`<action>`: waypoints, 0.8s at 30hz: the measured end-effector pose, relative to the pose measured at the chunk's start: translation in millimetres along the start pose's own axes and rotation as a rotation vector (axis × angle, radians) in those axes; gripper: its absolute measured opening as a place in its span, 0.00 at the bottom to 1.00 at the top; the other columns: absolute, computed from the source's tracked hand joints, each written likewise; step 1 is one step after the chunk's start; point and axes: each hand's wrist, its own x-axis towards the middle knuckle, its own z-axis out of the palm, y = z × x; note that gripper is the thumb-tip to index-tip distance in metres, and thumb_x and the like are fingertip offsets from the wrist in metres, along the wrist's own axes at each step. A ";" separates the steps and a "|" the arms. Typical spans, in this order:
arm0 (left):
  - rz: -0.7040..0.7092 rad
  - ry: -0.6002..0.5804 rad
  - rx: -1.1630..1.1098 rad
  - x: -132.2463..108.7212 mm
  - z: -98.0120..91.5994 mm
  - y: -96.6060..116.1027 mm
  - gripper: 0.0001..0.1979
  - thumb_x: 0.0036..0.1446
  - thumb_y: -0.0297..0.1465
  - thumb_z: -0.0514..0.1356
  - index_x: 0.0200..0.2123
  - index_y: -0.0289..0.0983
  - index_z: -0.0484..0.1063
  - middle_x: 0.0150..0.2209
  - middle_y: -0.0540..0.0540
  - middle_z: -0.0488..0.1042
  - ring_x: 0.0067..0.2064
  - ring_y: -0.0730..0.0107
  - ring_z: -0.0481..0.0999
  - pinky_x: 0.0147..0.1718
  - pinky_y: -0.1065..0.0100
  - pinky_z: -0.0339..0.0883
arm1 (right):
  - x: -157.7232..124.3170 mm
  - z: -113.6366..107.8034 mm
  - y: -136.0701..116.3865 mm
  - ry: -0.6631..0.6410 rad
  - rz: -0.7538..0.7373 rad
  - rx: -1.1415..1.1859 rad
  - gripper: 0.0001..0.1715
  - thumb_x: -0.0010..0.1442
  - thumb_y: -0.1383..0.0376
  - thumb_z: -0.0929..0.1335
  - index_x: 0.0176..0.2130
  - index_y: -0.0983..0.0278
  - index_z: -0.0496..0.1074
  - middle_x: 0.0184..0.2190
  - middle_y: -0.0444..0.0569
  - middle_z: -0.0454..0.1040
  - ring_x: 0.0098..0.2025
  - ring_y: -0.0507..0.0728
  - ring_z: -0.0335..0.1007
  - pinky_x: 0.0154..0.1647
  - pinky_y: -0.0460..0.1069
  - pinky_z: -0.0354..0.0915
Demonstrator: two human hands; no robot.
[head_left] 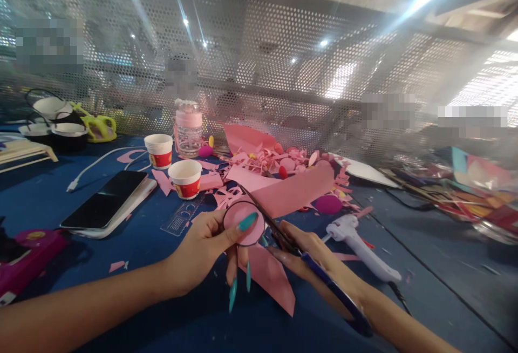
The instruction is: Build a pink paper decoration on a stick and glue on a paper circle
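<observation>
My left hand (204, 248) pinches a pink foam sheet (259, 245) on which a circle is outlined in black; my thumb presses on the circle. My right hand (311, 256) grips blue-handled scissors (279, 234), whose blades lie along the circle's right edge. A strip of the pink sheet hangs down below both hands. Both hands hover over the blue table (154, 245).
Two red-and-white paper cups (186, 178) (158, 150), a phone (105, 199), a clear stencil ruler (182, 217), a white glue gun (360, 242), a pink-lidded jar (188, 126) and a heap of pink foam scraps (283, 172) lie ahead. A perforated metal screen (263, 61) backs the table.
</observation>
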 end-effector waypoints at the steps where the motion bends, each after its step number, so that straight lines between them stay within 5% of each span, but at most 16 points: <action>1: 0.002 0.002 -0.001 0.0 0.0 0.3 0.15 0.56 0.36 0.57 0.22 0.32 0.68 0.18 0.50 0.74 0.12 0.81 0.68 0.13 0.80 0.61 | 0.0 -0.3 0.1 -0.008 0.003 -0.006 0.12 0.58 0.57 0.62 0.35 0.62 0.68 0.25 0.44 0.70 0.29 0.55 0.67 0.28 0.48 0.65; 24: 0.028 -0.025 -0.111 -0.5 0.8 0.8 0.11 0.55 0.35 0.58 0.27 0.32 0.69 0.22 0.47 0.77 0.18 0.74 0.75 0.20 0.76 0.69 | -0.4 -1.4 1.6 0.030 -0.046 -0.109 0.14 0.58 0.55 0.59 0.32 0.61 0.67 0.25 0.46 0.72 0.25 0.55 0.68 0.23 0.49 0.64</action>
